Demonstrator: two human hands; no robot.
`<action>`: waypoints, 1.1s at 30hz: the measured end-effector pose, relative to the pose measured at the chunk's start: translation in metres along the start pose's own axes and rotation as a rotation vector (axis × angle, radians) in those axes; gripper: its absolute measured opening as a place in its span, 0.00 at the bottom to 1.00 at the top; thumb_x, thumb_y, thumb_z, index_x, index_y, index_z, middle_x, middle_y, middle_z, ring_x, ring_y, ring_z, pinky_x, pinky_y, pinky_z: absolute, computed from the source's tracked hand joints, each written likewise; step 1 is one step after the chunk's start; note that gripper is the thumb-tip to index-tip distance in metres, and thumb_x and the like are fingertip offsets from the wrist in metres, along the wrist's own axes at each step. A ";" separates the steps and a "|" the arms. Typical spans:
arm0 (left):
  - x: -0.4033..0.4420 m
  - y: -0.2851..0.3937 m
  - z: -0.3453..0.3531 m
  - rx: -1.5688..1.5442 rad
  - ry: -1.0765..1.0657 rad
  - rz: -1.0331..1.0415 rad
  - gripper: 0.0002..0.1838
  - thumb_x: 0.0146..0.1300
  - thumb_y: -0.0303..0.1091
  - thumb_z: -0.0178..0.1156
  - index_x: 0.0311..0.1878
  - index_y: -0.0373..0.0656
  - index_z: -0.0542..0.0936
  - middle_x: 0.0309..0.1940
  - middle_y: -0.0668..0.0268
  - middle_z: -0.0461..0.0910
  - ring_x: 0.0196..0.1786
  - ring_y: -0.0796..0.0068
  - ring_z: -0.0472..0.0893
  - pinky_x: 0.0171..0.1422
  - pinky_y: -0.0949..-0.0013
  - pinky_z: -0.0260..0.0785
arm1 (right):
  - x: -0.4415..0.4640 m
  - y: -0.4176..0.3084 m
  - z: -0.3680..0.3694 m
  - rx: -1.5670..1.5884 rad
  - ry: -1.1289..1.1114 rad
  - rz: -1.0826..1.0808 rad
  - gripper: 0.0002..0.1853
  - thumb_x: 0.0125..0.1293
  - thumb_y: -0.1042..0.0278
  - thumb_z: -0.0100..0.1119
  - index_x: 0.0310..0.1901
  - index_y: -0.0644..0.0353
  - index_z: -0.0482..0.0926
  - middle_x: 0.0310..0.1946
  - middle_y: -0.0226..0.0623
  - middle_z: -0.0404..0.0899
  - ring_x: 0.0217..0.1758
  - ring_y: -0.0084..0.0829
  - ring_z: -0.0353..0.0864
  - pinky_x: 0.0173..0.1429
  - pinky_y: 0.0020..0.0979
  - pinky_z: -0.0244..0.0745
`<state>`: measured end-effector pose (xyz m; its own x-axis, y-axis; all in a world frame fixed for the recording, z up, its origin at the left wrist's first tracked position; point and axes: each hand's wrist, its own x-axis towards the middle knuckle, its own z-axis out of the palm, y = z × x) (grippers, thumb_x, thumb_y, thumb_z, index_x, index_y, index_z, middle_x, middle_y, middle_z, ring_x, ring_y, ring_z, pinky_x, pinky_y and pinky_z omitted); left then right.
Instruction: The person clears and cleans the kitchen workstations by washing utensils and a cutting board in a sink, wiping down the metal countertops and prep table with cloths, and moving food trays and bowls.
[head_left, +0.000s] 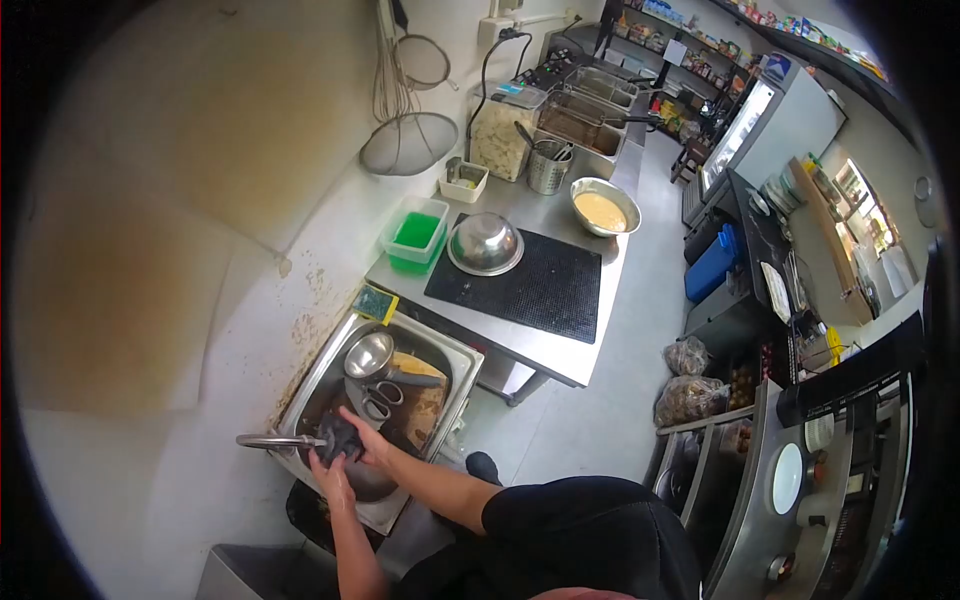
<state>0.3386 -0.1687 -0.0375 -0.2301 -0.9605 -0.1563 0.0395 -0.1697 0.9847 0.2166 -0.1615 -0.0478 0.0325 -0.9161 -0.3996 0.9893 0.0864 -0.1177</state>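
Scissors lie close to busy hands

Left hand (331, 476) and right hand (368, 437) close around a dark thing (341, 437) by the tap (283, 441), lower left of the frame; the fingers are curled on it, the grip fairly narrow; what it is, I cannot tell. Wet skin could let it slip into the sink (466, 378); a sideways swing could knock it on the tap. Scissors (376, 408) lie just beyond the hands; I cannot make out where the blades point, so a blind reach might nick a finger. The board (428, 408) and steel bowl (369, 354) crowd the basin; a bump could shift them.
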 end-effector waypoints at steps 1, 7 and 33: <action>-0.009 -0.006 -0.010 0.003 0.007 -0.008 0.33 0.53 0.18 0.54 0.65 0.46 0.60 0.51 0.62 0.70 0.49 0.70 0.74 0.47 0.69 0.70 | 0.003 -0.004 0.003 0.003 0.006 0.009 0.30 0.61 0.45 0.57 0.57 0.59 0.71 0.38 0.32 0.80 0.36 0.25 0.79 0.40 0.27 0.76; -0.015 0.042 0.002 -0.750 0.000 -0.872 0.26 0.58 0.40 0.59 0.60 0.49 0.66 0.50 0.63 0.73 0.53 0.61 0.74 0.60 0.59 0.65 | 0.019 -0.021 0.035 -1.518 -0.292 -0.183 0.21 0.51 0.65 0.69 0.48 0.62 0.78 0.39 0.36 0.80 0.40 0.29 0.79 0.45 0.27 0.74; 0.034 -0.019 0.086 0.807 -0.324 1.031 0.16 0.47 0.48 0.63 0.13 0.48 0.77 0.14 0.66 0.75 0.27 0.67 0.79 0.34 0.65 0.70 | 0.094 -0.087 0.005 -1.657 0.063 0.910 0.09 0.59 0.67 0.60 0.38 0.61 0.80 0.27 0.30 0.77 0.31 0.18 0.75 0.34 0.21 0.70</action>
<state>0.2465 -0.1789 -0.0548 -0.6645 -0.4572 0.5911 -0.2206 0.8758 0.4294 0.1341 -0.2567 -0.0704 0.3524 -0.3705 -0.8594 -0.4420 0.7435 -0.5018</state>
